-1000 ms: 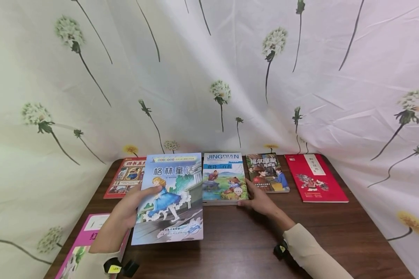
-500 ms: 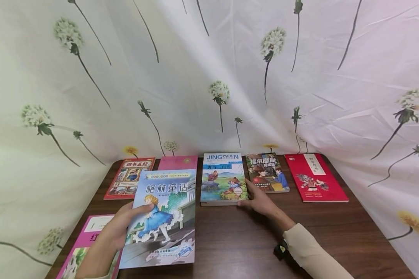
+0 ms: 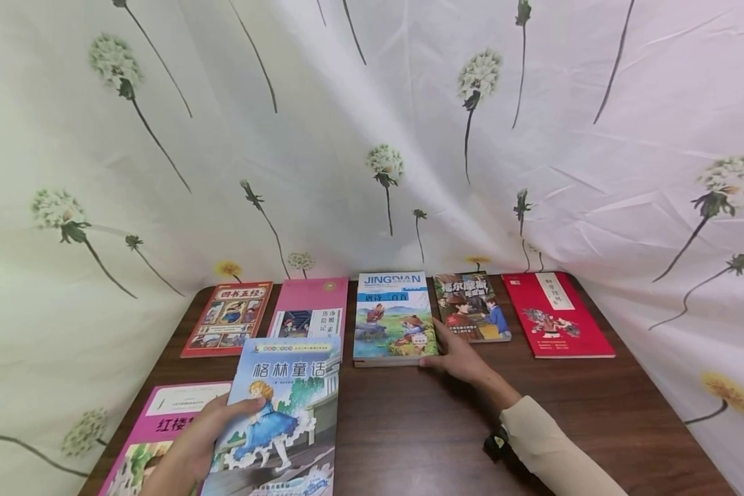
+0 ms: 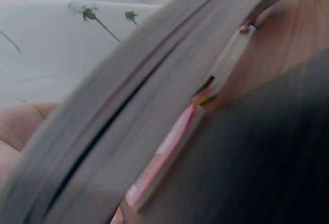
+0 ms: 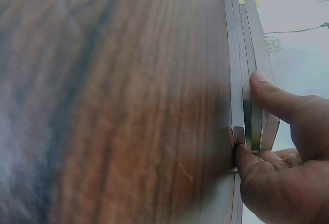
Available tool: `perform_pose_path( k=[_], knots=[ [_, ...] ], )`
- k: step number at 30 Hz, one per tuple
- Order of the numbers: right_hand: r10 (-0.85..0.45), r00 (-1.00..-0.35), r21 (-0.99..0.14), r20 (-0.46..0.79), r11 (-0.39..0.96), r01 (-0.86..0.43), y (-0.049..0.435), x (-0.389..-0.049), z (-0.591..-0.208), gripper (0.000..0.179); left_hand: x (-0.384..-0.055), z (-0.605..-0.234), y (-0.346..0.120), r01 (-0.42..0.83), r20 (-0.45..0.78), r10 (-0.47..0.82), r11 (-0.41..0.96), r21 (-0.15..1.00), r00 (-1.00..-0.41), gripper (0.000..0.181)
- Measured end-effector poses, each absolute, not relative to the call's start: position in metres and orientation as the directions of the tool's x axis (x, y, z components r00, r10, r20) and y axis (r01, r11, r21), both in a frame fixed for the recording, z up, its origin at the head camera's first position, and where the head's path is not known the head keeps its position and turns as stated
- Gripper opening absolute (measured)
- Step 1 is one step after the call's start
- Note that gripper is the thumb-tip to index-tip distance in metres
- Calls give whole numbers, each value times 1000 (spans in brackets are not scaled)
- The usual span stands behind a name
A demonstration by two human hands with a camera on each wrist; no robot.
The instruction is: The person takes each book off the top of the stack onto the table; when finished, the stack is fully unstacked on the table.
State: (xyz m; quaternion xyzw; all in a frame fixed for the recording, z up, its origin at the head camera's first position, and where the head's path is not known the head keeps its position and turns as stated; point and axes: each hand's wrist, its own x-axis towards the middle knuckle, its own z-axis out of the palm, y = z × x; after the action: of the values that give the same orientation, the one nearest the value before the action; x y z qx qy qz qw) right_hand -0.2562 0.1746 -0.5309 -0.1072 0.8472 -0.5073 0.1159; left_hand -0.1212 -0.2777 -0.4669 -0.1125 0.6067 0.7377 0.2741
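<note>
The blue book (image 3: 279, 420) is in your left hand (image 3: 195, 437), face up over the near left part of the counter (image 3: 434, 427), its lower edge cut off by the frame. Your thumb lies on the cover with the other fingers hidden beneath, so they look clamped on the book. The left wrist view is blurred; you cannot tell from the page edges whether one book or more is held.

The step in hand, I judge, is handling that book while your right hand (image 3: 465, 359) steadies the book stack (image 3: 393, 320) at the back. Its thumb (image 5: 264, 88) rests on the stack's front edges and the fingers curl against the right side, gripping the corner.

The next move seems to call for a firm, level left grip, clear of the pink book (image 3: 313, 300) and the magenta book (image 3: 155, 427), both partly hidden. The stack's layers sit unevenly, so hold that corner gently.

Farther out, the dark-covered book (image 3: 471, 313) lies just right of the stack, then the red book (image 3: 558, 317); dandelion-print cloth (image 3: 285, 138) hangs behind.
</note>
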Motion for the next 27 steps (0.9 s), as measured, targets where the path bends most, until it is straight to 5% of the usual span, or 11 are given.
perform_pose_path(
  k=[6, 10, 13, 23, 27],
  knots=[
    [-299, -950, -883, -90, 465, -63, 173, -256, -530, 105, -112, -479, -278, -568, -549, 202, -46, 822, -811, 43],
    [-296, -952, -884, -85, 462, -65, 174, -256, -530, 106, -111, -491, -275, -592, -601, 40, 130, 795, -798, 107],
    [-295, -952, -883, -89, 466, -62, 174, -256, -530, 106, -110, -499, -273, -610, -615, -58, 232, 758, -787, 134],
    [-284, -955, -886, -87, 461, -56, 175, -256, -529, 106, -113, -496, -266, -554, -571, -101, 425, 715, -815, 126],
    [-286, -954, -892, -87, 450, -53, 175, -256, -529, 106, -115, -498, -266, -495, -506, -136, 523, 694, -852, 107]
  ],
)
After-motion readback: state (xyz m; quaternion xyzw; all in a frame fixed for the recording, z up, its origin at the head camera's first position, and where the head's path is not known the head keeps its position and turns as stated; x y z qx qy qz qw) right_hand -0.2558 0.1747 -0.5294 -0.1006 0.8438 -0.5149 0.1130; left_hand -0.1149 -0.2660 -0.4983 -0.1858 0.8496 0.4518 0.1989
